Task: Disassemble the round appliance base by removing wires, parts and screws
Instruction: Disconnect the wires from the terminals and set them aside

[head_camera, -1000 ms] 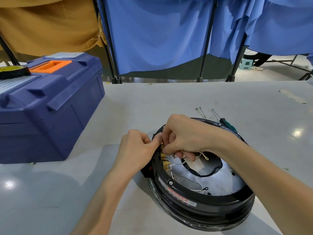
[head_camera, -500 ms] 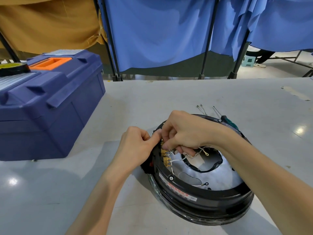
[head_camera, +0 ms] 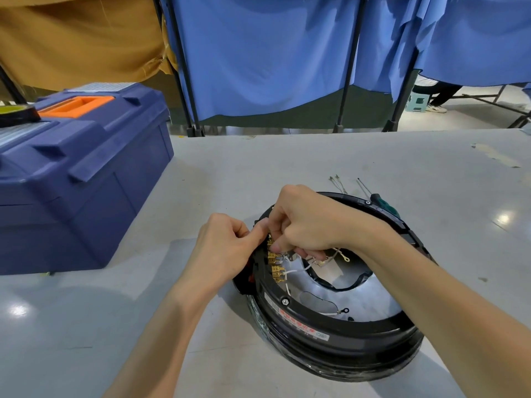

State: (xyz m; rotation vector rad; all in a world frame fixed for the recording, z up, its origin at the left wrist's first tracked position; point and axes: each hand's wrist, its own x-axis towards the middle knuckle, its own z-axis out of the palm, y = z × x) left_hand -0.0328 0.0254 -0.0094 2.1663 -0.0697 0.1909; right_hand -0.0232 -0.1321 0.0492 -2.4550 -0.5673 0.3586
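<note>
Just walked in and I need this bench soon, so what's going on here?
A person is stripping a round appliance base on the table bare-handed. The right hand pinches white wires at the brass terminals; the left hand pinches the base's rim beside them. A screwdriver and loose wires lie behind the base.

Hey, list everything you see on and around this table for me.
round appliance base: one, black, table centre-right
terminals: several, brass, base's left inner rim
white wires: several, white, inside base
loose wires: few, grey, table behind base
screwdriver: one, green handle, behind base
toolbox: one, blue, orange handle, table left
tape roll: one, black-yellow, on toolbox
curtains: blue, behind table
table: one, grey
left hand: curled, thumb at base's left rim
right hand: gripping white wires by terminals
</note>
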